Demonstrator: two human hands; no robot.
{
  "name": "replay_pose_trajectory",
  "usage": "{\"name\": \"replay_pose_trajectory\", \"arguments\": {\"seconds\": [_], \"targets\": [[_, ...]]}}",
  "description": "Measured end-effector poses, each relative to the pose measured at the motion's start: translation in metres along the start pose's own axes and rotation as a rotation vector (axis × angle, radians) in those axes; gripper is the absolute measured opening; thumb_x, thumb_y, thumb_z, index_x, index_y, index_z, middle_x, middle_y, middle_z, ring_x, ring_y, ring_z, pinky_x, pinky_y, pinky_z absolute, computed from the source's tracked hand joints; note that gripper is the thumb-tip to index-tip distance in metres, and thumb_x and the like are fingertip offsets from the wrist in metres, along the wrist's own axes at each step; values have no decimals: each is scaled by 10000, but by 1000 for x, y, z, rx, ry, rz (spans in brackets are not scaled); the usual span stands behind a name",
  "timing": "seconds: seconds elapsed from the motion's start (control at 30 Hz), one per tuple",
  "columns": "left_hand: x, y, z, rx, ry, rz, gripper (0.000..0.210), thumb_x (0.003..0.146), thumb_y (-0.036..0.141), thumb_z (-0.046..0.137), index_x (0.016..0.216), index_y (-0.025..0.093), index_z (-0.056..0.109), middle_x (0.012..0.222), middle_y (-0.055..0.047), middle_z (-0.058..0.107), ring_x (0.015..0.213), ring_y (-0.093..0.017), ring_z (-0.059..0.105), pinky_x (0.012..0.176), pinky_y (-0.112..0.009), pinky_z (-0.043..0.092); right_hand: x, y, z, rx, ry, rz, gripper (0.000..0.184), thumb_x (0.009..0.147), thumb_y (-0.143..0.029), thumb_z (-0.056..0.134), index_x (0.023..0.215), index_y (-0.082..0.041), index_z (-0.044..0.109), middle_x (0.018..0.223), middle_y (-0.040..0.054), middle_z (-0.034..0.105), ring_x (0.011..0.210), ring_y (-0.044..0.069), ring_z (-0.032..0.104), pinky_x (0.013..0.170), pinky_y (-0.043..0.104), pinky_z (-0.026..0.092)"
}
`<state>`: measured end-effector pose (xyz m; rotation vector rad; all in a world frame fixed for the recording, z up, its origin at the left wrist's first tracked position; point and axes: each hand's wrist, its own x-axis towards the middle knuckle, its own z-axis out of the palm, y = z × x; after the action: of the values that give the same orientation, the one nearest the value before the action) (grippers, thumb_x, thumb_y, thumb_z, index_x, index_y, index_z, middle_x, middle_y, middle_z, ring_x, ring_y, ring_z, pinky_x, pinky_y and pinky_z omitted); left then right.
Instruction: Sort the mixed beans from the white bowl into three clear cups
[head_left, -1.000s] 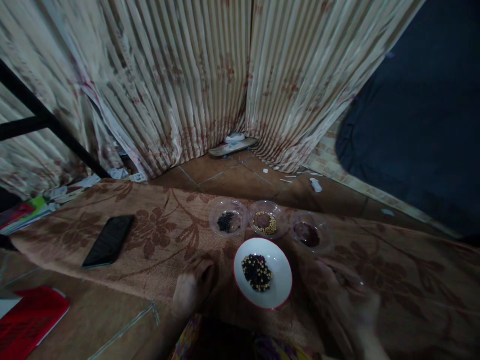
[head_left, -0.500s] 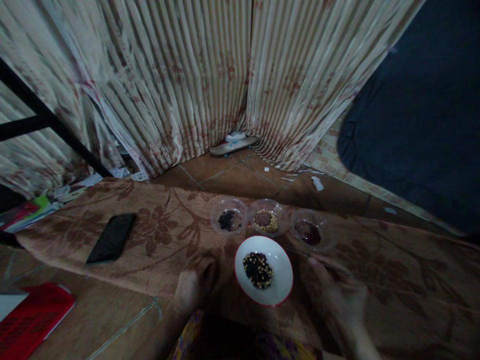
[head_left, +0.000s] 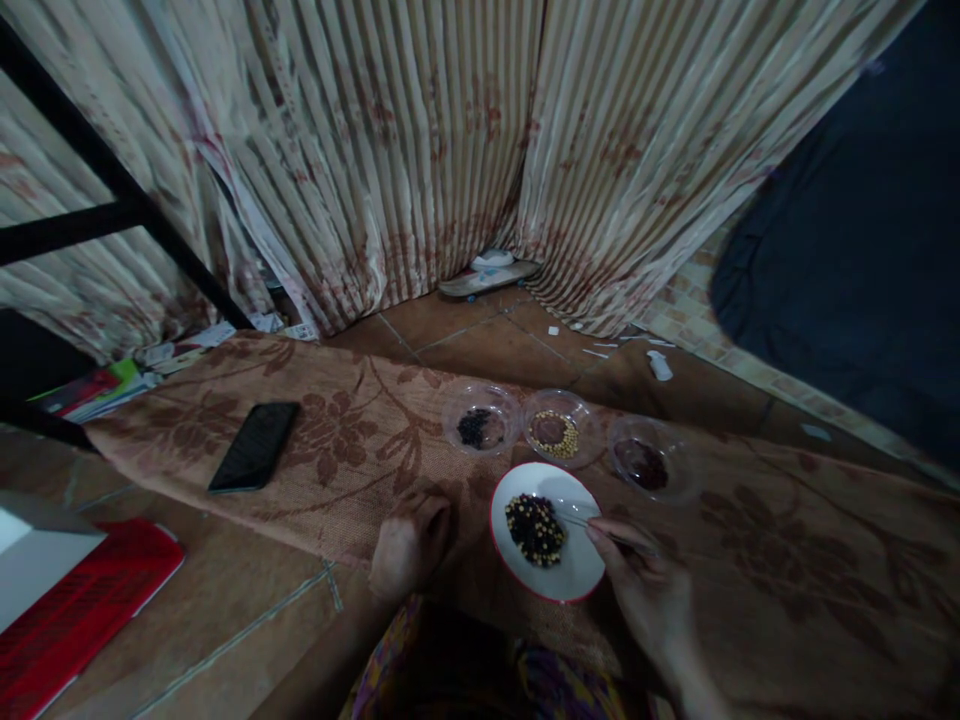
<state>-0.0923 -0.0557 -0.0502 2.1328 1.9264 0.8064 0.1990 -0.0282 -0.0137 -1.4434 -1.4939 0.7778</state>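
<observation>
My right hand [head_left: 649,590] is closed on thin metal tweezers [head_left: 577,520], whose tips reach over the inside of a white bowl with a red rim [head_left: 581,575]. A mixed heap of dark and pale yellow beans [head_left: 535,530] lies in the left part of that bowl. My left hand [head_left: 411,535] rests on the cloth left of the bowl, fingers curled in and nothing visible in them. Behind the bowl stand three clear plastic cups: one with black beans [head_left: 472,428], one with yellow beans [head_left: 564,438], one with dark red beans [head_left: 646,467].
A brown patterned cloth [head_left: 337,500] covers the low table. A black phone [head_left: 255,447] lies on its left part. Beyond the table are striped curtains [head_left: 420,150] and a skateboard [head_left: 487,278] on the tiled floor. A red bag and white box [head_left: 45,550] sit at lower left.
My right hand has moved left to the bowl, bringing the tweezers from beside it to over its inside. The view has shifted slightly; my left hand stays on the cloth.
</observation>
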Motion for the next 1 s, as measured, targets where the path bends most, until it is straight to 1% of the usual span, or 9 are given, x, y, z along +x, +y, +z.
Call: {"name": "replay_pose_trajectory", "arguments": {"seconds": [0.1, 0.3, 0.4, 0.5, 0.67, 0.83, 1.0], "targets": [[1, 1, -1, -13, 2, -5, 155, 915, 198, 508, 889, 215, 660, 843, -47, 683, 789, -174, 644, 718, -285, 510, 0, 4, 2, -8, -13, -13, 203, 818, -403, 673, 841, -217, 754, 910, 74, 738, 860, 217, 695, 735, 329, 577], [0, 3, -2, 9, -5, -18, 154, 914, 206, 521, 890, 225, 672, 839, -47, 687, 794, -185, 646, 740, -303, 517, 0, 8, 5, 0, -13, -28, 214, 809, -415, 676, 842, -219, 755, 906, 70, 744, 864, 225, 701, 751, 340, 579], [0, 3, -2, -4, 4, -29, 159, 924, 225, 518, 908, 229, 676, 842, -44, 692, 809, -187, 652, 754, -309, 520, -1, 9, 6, 7, -8, -10, 222, 809, -422, 675, 839, -217, 753, 907, 72, 745, 861, 224, 702, 747, 335, 579], [-1, 2, -1, -16, -12, -38, 163, 929, 231, 511, 915, 225, 674, 846, -44, 692, 803, -184, 654, 740, -303, 520, -1, 10, 6, 1, 6, 13, 223, 802, -426, 684, 833, -216, 753, 915, 73, 746, 871, 225, 702, 764, 340, 577], [-1, 3, -2, -8, -31, -43, 171, 938, 222, 494, 912, 219, 663, 856, -46, 687, 811, -180, 651, 751, -301, 519, -3, 13, 5, 10, 0, 12, 217, 803, -417, 686, 849, -216, 750, 941, 77, 745, 897, 233, 699, 802, 368, 573], [0, 3, -1, -3, -11, -30, 162, 937, 238, 505, 906, 227, 663, 851, -46, 685, 835, -185, 648, 777, -305, 516, -2, 12, 5, 34, 5, 9, 201, 815, -402, 678, 837, -214, 746, 921, 72, 743, 885, 224, 699, 796, 357, 572], [-1, 0, 1, 8, -23, -39, 153, 937, 224, 507, 922, 221, 659, 878, -45, 692, 839, -188, 649, 770, -305, 510, -2, 14, 6, 15, 18, 31, 218, 803, -418, 692, 831, -210, 751, 925, 77, 747, 890, 229, 702, 799, 354, 570]]}}
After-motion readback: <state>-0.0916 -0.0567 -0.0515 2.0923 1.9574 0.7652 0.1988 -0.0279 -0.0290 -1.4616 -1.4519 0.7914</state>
